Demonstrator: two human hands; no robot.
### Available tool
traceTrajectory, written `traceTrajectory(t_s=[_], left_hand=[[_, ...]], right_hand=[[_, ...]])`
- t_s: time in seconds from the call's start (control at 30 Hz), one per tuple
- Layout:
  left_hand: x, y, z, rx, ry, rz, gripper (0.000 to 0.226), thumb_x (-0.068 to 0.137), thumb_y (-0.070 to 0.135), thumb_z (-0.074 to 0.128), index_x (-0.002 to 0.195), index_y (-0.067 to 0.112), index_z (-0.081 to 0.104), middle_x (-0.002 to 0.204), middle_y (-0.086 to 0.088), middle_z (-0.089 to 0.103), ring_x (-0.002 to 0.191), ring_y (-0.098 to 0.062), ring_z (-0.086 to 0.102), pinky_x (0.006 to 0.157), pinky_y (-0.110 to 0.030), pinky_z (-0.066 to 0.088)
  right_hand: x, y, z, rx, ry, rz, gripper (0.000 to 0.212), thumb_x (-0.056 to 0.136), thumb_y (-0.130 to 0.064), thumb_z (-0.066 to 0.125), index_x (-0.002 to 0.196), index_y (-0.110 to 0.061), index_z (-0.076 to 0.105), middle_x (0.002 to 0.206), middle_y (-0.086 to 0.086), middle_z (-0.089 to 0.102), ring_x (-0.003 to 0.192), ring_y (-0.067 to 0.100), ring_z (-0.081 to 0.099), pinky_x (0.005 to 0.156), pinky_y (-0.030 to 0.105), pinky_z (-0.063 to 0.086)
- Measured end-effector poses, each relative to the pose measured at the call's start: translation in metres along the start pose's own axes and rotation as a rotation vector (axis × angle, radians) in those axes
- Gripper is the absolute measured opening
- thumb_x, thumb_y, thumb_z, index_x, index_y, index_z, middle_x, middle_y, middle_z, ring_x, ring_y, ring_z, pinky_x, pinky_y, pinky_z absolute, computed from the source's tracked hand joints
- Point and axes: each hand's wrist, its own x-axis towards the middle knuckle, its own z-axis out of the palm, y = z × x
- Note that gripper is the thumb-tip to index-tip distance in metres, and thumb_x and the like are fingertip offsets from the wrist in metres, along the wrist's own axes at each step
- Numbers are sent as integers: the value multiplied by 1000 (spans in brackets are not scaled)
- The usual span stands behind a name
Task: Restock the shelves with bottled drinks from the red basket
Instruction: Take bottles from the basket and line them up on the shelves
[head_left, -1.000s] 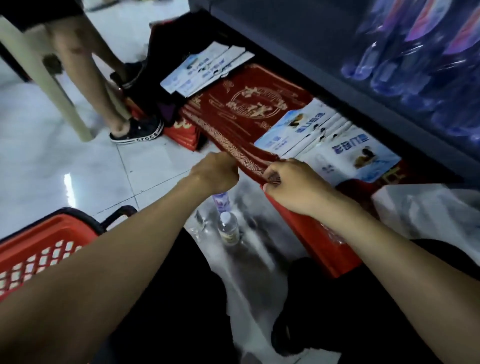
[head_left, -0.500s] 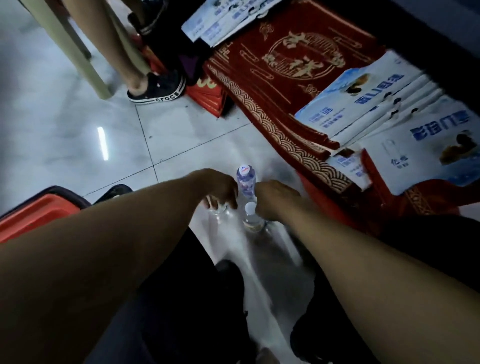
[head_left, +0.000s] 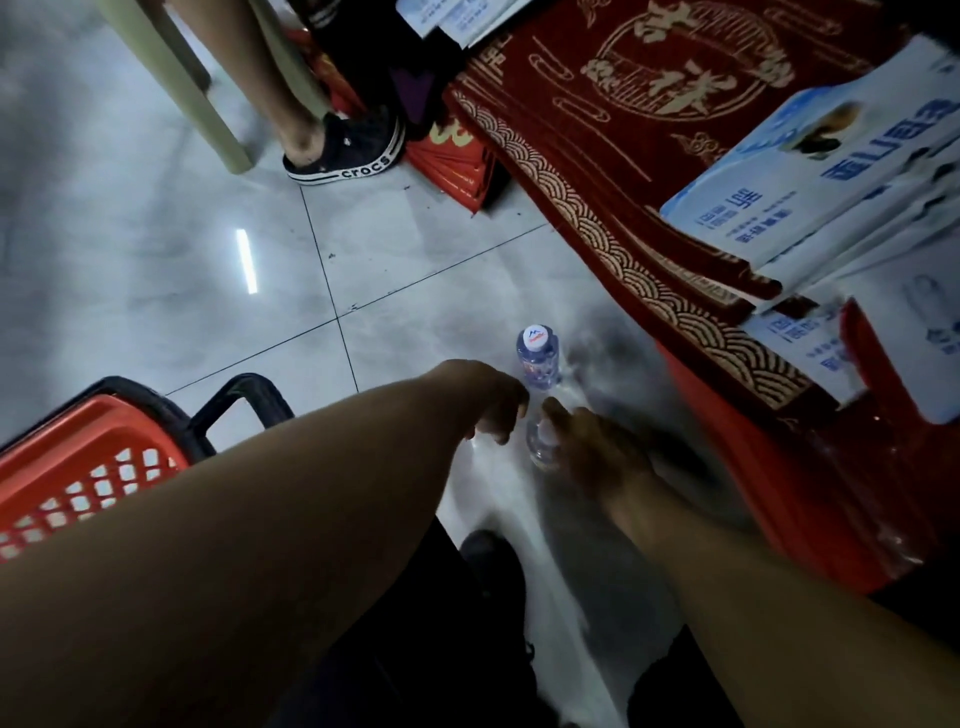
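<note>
Two small clear water bottles stand on the grey tiled floor in front of me. The farther bottle (head_left: 538, 358) has a white cap with a logo and stands free. My right hand (head_left: 587, 447) is wrapped around the nearer bottle (head_left: 540, 451), thumb at its cap. My left hand (head_left: 491, 402) hangs just left of that bottle with its fingers curled down; what lies under them is hidden. The red basket (head_left: 78, 467) with black handles sits at the lower left, behind my left forearm. No shelf is in view.
A stack of red patterned mats (head_left: 623, 171) topped with white-and-blue packets (head_left: 810, 176) fills the right side. Another person's foot in a black shoe (head_left: 345, 150) and a beige chair leg (head_left: 192, 88) stand at the top left. My knees are below.
The view tilted down and the shelf left the frame. Both hands dropped from the edge of the red mats to the bottles on the floor, and the right hand closed on the nearer one.
</note>
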Motion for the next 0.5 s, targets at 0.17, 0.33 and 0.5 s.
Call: traceTrajectory(t_s=[0.17, 0.33, 0.5], left_hand=[[6, -1, -1, 60, 14, 27, 72, 89, 11, 68, 149, 18, 28, 130, -15, 57, 114, -33, 62, 67, -29, 49], [-16, -6, -14, -62, -80, 101, 74, 76, 1, 77, 138, 17, 41, 122, -14, 61, 102, -31, 63, 73, -32, 50], [-83, 12, -31, -434, 133, 367, 38, 55, 15, 82, 91, 21, 74, 85, -3, 72, 84, -28, 70, 75, -48, 60]], right_hand=[[-15, 0, -24, -46, 24, -83, 46, 95, -41, 52, 134, -20, 38, 121, 12, 62, 109, 35, 61, 89, 43, 49], [-52, -16, -80, 410, 260, -176, 32, 85, -52, 60, 101, -26, 52, 86, -1, 66, 77, 10, 61, 68, 23, 46], [-107, -34, -160, 559, 498, -258, 19, 84, -28, 74, 92, -26, 57, 75, -14, 60, 72, -2, 57, 64, 13, 43]])
